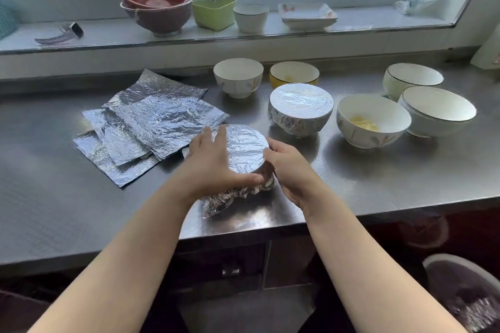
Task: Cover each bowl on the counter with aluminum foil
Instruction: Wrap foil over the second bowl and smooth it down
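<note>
1. Step in hand: crimping foil round the near bowl (244, 149), which sits at the front of the steel counter (67, 170), just right of the foil sheets (151, 127).
2. Left hand (213, 162) cups the bowl's left side, fingers over the far rim, thumb curled along the near edge, gripping the foiled bowl.
3. Right hand (288, 167) curls round the right side, pressing foil to the wall.
4. Foil top looks flat and taut; a loose flap (224, 201) sticks out at the front-left, uncrimped.
5. To do it well, my call: hold the bowl steady with one hand, fold that flap under the rim, then work round, pressing down without tearing.
6. Counts on the counter: two foiled bowls, counting the one in hand plus a finished bowl (300, 108) just behind and right.
7. Five uncovered bowls: white (238, 77), yellow (294, 74), white with pale food (373, 120), and two white black-rimmed ones (412, 81) (438, 109) at right.
8. Spare foil sheets: about four, overlapping; exact number unclear.
9. Task roughly a quarter done, I judge.
</note>
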